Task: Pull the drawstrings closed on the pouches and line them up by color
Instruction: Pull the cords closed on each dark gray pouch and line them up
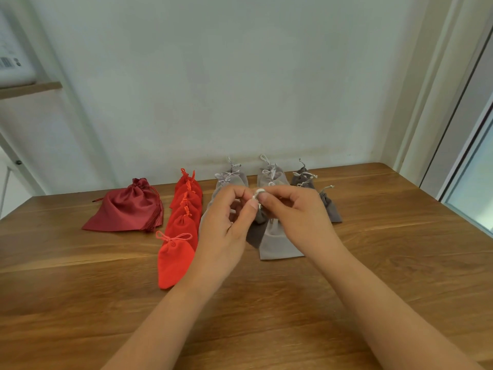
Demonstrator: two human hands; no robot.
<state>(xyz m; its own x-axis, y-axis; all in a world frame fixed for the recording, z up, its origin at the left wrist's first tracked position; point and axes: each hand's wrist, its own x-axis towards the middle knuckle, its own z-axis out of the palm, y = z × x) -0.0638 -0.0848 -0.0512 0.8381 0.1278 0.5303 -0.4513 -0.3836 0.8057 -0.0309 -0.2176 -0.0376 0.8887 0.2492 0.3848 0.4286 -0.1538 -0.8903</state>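
Above the middle of the tabletop, the left hand and right hand each keep a closed grip, pinching the pale drawstring of the dark grey pouch hanging between them, with the red pouch row at 9 o'clock and the dark grey row at 2 o'clock.

The left hand and right hand cover the mouth and most of the cord of the dark grey pouch between them, plus the middle of the lilac-grey row and beige-grey row behind them.
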